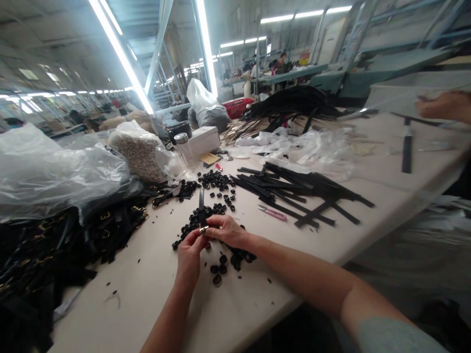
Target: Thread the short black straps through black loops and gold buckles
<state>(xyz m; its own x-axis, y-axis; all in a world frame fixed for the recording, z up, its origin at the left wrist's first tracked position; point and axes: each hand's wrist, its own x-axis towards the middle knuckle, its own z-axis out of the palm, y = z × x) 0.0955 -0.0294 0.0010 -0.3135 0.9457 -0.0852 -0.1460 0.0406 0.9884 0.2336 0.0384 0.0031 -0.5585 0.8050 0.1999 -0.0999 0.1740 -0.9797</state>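
Head view shows a black strap (pixel 202 202) pointing lengthwise forward.

Strap (pixel 202 212) over loops (pixel 217 180) on table (pixel 140 294), loose straps (pixel 312 184) and snips (pixel 274 213) right, heaped straps (pixel 66 240) left, box (pixel 205 139) behind

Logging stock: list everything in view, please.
Held strap: one, black, between hands
Small loops: many, black, table centre
Loose straps: many, black, right
Snips: one, pink, beside straps
Buckled straps: many, black, left
Plastic bags: several, clear, left, back
Jar: one, clear, back
Box: one, white, back
Basket: one, red, back
Strips: many, black, back
Table: one, pale, underneath
Lights: many, white, overhead
Co-worker's hand: one, bare, right edge
Left hand: one, bare, holding strap
Right hand: one, bare, holding strap
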